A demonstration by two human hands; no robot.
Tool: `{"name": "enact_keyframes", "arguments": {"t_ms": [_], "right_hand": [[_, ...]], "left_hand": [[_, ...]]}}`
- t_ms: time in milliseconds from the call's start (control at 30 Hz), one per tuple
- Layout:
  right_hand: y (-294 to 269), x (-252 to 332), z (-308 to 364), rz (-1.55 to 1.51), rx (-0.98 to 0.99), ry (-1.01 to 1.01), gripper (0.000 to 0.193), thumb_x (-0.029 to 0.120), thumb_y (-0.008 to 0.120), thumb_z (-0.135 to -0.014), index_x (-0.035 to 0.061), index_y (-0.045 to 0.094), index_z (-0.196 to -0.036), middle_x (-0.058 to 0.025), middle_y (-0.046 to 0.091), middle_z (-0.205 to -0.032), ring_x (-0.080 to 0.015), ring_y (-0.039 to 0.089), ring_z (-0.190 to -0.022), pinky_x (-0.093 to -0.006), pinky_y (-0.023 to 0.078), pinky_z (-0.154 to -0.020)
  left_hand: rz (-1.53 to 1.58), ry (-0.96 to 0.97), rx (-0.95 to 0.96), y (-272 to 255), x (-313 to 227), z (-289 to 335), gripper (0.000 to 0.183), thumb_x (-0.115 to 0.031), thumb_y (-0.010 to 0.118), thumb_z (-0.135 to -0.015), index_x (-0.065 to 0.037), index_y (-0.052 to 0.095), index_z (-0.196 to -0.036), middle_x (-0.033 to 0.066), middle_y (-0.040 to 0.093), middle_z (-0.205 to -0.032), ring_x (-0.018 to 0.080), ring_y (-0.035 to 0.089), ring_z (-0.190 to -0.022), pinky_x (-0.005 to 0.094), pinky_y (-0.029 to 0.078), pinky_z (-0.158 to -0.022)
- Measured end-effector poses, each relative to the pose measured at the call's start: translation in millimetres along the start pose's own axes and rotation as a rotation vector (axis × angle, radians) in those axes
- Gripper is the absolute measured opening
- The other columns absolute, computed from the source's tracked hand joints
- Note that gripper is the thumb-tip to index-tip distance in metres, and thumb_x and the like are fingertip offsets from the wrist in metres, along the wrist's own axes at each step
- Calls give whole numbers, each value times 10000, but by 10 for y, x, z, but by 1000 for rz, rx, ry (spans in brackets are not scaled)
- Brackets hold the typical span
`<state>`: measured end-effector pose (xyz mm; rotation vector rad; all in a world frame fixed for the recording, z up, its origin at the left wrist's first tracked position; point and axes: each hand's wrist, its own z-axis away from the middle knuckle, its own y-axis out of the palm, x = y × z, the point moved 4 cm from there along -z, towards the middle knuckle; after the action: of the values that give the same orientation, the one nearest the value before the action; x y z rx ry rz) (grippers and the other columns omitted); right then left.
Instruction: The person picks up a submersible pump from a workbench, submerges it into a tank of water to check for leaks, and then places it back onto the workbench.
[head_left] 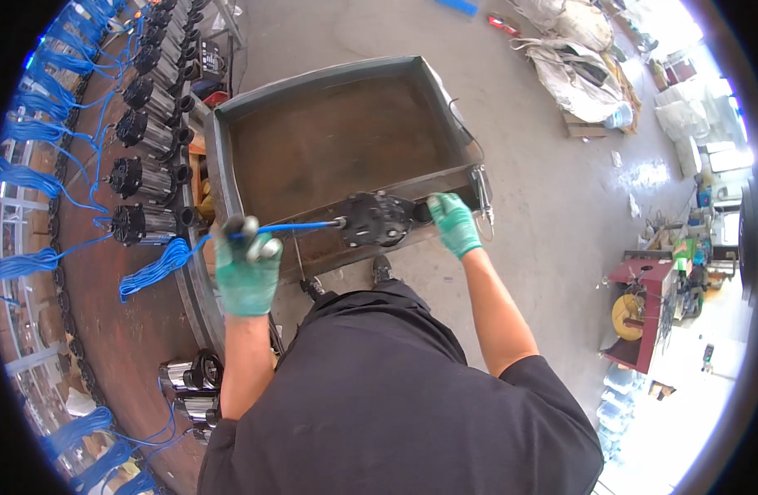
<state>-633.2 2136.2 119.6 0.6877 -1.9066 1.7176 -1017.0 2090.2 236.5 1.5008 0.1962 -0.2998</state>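
A black, round-topped pump (377, 219) rests at the near edge of a wide metal tank. Its blue cable (301, 225) runs left from a fitting on its side, toward my left hand. My right hand (453, 224), in a green glove, grips the pump's black outlet (422, 213) with its fingers. At the tank's near left corner my gloved left hand (247, 276) is closed around a dark and silvery object (251, 241), blurred and too unclear to name. Whether it also holds the cable is hidden.
The shallow tank (313, 76) has a brownish bottom. Left of it, a row of similar pumps (148, 224) lies on a brown bench (140, 330) with bundled blue cables (156, 268). An air gun (483, 194) hangs at the tank's right rim. White sacks (573, 78) lie far right.
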Motion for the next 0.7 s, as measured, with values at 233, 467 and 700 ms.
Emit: {"name": "enact_keyframes", "arguments": {"t_ms": [233, 467, 700], "right_hand": [[798, -544, -19, 239, 90, 35, 185, 50, 594, -910, 18, 627, -1089, -212, 634, -1171, -366, 635, -1066, -427, 520, -916], [1148, -386, -25, -1681, 0, 796, 58, 96, 524, -986, 130, 571, -981, -65, 680, -986, -198, 659, -923, -374, 548, -822], [1339, -786, -73, -1571, -2, 525, 130, 188, 460, -1023, 149, 568, -963, -55, 691, -1009, -199, 669, -928, -382, 556, -852]], "left_hand": [[-151, -285, -67, -459, 505, -33, 470, -429, 411, -1080, -84, 588, -1346, 117, 670, -1280, 215, 683, -887, 399, 545, -822], [-107, -198, -93, -452, 311, -63, 458, -428, 399, -1085, -116, 608, -1347, 72, 671, -1308, 215, 679, -896, 389, 535, -848], [-18, -336, -11, -287, 655, -198, 542, -515, 404, -1057, -101, 600, -1346, 89, 602, -1404, 242, 659, -957, 404, 539, -838]]}}
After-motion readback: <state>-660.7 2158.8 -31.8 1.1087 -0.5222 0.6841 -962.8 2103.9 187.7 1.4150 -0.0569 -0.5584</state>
